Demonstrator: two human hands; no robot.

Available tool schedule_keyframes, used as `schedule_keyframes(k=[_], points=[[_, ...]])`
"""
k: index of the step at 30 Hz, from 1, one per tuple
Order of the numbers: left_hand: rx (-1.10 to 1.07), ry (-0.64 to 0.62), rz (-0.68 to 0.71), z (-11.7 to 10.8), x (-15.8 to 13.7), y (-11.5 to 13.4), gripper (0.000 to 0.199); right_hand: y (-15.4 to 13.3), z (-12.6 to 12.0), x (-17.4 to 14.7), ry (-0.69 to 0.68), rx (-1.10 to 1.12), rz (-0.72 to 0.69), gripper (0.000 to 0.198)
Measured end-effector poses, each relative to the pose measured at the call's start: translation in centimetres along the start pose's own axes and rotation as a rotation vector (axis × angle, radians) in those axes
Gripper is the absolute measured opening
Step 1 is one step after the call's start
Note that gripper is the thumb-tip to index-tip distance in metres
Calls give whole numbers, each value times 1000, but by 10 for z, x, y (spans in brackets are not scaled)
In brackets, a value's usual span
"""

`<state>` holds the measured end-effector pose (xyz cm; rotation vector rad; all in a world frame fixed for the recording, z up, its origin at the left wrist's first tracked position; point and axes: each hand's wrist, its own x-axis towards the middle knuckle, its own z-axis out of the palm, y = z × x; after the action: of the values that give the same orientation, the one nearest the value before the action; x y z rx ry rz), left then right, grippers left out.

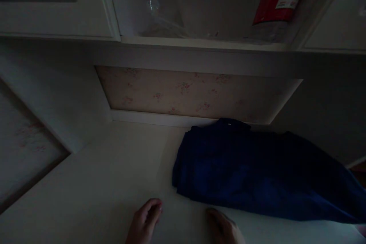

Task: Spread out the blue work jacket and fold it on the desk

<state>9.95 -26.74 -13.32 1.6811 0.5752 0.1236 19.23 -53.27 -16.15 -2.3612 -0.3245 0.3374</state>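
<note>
Dim pale worktop: folded dark-blue cloth garment lies right of centre; left hand and right hand rest empty beside it, fingers loosely curled; poor light risks a fumbled grab.

Legible text: none.
Bottle on the upper shelf: red, white and green label bearing several lines of dark print on its white band, too dim and blurred to read; no brand, number or sign can be made out.
</note>
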Motion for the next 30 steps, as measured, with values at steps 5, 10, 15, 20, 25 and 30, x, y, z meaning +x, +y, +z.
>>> schedule_keyframes(k=[5,10,15,20,25,30], points=[[4,-96,68,-4,2,-4,50,5,0,3,-28,-69,-28,44],[-53,-120,77,-5,0,-8,46,8,4,0,-9,-97,-2,44],[-31,-129,88,-5,0,-5,45,5,6,1,41,-102,-12,41],[-12,-123,91,-5,0,-7,46,4,5,0,12,-112,4,43],[6,-135,93,-5,3,-10,48,2,2,0,-7,-129,21,44],[22,-135,67,-3,0,-8,52,-6,6,-2,-16,-33,22,46]])
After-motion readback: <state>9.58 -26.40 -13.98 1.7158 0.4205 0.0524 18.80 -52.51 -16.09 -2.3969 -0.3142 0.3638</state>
